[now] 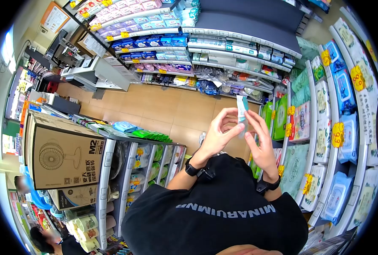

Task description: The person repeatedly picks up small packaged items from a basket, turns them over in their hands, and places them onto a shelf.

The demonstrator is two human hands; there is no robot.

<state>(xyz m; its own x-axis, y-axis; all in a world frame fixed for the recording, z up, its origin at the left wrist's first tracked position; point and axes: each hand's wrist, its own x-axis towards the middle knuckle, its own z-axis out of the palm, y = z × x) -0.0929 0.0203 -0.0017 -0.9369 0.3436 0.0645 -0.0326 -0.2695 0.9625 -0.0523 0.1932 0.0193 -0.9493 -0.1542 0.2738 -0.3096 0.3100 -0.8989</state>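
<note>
Up in front of my chest, both hands hold a narrow white-and-teal strip [242, 106], which looks like a label or a slim packet; its exact kind cannot be made out. My left hand [218, 135] has its fingers curled and its thumb pressed against the lower part. From the other side, my right hand [262, 146] touches the strip with its index fingertip, its thumb a little lower. The strip's bottom end is partly hidden between the fingers. Dark bands sit on both wrists.
Shelves of packaged goods [223, 44] curve across the back, and a rack with wipes packs [345, 93] stands close at right. At left, a fan carton [66, 153] tops another shelf. Tiled floor [159, 106] lies ahead. Two other people are at lower left.
</note>
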